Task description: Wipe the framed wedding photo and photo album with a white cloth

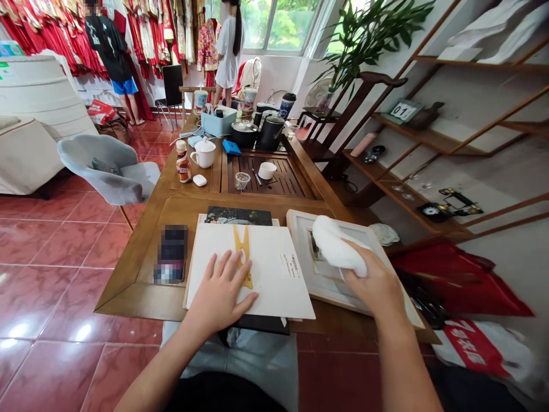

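Blk top, lt grey-blue trousers, bare forearms w/ both showing.

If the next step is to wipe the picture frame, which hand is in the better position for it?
Probably the right hand: it holds the white wad over the picture frame. The left hand lies spread on the white board and grips nothing.

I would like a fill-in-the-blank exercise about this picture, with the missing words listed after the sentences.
1. The left hand lies on a white sheet that bears a ____ shape.
2. The right hand holds a soft wad, coloured ____, over a framed picture.
3. The phone lies to the ____ of the sheet.
4. The number block on the shelf reads ____.

Missing words: yellow; white; left; 01.
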The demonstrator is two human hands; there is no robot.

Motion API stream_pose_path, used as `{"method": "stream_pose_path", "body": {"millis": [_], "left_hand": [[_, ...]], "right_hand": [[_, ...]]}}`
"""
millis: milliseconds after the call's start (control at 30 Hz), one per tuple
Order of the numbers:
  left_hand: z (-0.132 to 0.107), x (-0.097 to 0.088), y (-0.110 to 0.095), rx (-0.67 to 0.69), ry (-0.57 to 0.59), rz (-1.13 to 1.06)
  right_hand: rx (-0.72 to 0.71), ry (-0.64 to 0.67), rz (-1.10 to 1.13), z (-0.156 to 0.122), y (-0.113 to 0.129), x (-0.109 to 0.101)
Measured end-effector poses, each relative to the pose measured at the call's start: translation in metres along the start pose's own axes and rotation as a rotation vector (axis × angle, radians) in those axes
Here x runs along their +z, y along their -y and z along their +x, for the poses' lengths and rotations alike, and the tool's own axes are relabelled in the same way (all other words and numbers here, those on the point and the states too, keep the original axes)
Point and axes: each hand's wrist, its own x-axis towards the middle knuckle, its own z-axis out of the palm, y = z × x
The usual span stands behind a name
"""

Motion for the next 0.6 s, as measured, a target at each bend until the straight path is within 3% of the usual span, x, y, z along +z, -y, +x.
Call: {"method": "stream_pose_path", "body": {"millis": [67,100,200,300,433,600], "left_hand": [[0.000,-0.001,0.001,0.010,0.021,-0.015],[0.000,-0.002,0.002,0.011,0.030,-0.021],[0.001,-0.003,0.002,0.004,0.050,-0.032],[0.001,-0.003,0.001,-0.002,0.054,-0.031],[0.001,-0.001,-0.002,-0.083,-0.007,-0.005],[0.002,0.001,0.000,-0.103,-0.026,0.031]], "right_hand": [[-0.047,-0.097,0.133,0.007,0.023,-0.012],[-0.102,-0.078,0.170,0.010,0.036,-0.017],[-0.360,0.062,0.079,0.016,0.075,-0.022],[-0.478,0.206,-0.030,0.014,0.100,-0.011],[-0.466,0.249,-0.024,0.007,0.107,0.004],[-0.453,0.286,-0.058,0.009,0.105,0.002]]}}
